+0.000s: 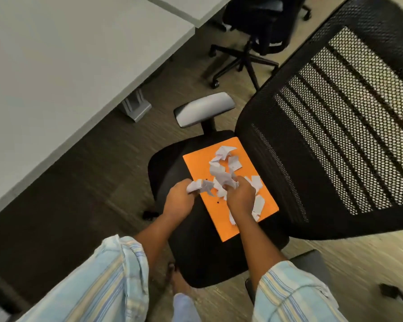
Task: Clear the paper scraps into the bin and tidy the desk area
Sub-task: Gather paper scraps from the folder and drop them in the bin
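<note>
Several white paper scraps lie on an orange folder that rests on the black seat of an office chair. My left hand is at the folder's left edge, closed around a bunch of scraps. My right hand rests on the folder's middle, fingers pinched on more scraps. Further scraps lie to the right of and below that hand. No bin is in view.
The chair's mesh backrest stands to the right, its grey armrest behind the seat. A grey desk fills the upper left. A second black office chair stands at the back. My foot is on the wood-look floor.
</note>
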### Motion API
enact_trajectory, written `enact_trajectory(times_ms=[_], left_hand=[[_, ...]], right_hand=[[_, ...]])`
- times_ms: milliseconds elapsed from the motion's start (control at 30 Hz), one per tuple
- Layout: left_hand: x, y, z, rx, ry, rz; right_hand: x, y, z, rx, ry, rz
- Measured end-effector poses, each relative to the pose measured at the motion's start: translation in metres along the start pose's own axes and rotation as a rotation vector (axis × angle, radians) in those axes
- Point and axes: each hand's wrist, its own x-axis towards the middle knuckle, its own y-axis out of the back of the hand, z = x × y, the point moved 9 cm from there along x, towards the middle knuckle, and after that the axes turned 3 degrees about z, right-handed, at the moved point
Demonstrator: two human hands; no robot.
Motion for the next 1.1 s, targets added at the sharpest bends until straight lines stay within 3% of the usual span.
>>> enact_trajectory(times_ms=[167,300,700,1100], left_hand=[[-0.022,0.043,-0.009,0.037,0.032,0.096],[-0.045,0.081,-0.039,-0.003,0.160,0.190],[-0.176,0.163,-0.215,-0.178,0.522,0.471],[-0.334,0.168,-0.366,-0.408,0.934,0.722]], right_hand=[[-0.034,-0.028,-0.028,0.009,0.063,-0.077],[-0.066,-0.059,-0.049,-0.019,0.132,-0.156],[-0.197,-0.193,-0.081,-0.140,0.323,-0.542],[-0.377,-0.308,-0.053,-0.388,0.558,-0.880]])
